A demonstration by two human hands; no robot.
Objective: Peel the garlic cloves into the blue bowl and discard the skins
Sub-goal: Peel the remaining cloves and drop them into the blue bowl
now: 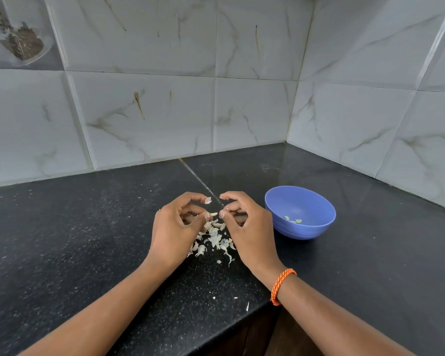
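- Nearest the camera: a few stray skin flakes (247, 306) lie on the black counter (75, 240) close to its front edge, between the two forearms.
- Right wrist carries an orange braided band (282, 286).
- Skin pile (213, 240) — loose, papery, white — sits on the counter between and partly under both hands.
- Left hand (174, 227): fingers curled, a small skin scrap (208, 200) stuck at the forefinger tip; whether the thumb pinches anything cannot be told.
- Right hand (247, 227): fingers curled, tips facing the left hand's and just apart from them; a whitish bit (214, 214) lies between the two thumbs — which hand holds it cannot be told.
- Blue bowl (316, 201) stands upright just right of the right hand, holding a few peeled cloves (293, 220) at its bottom.
- Farthest: marbled wall tiles (254, 111) meet in a corner behind the counter.
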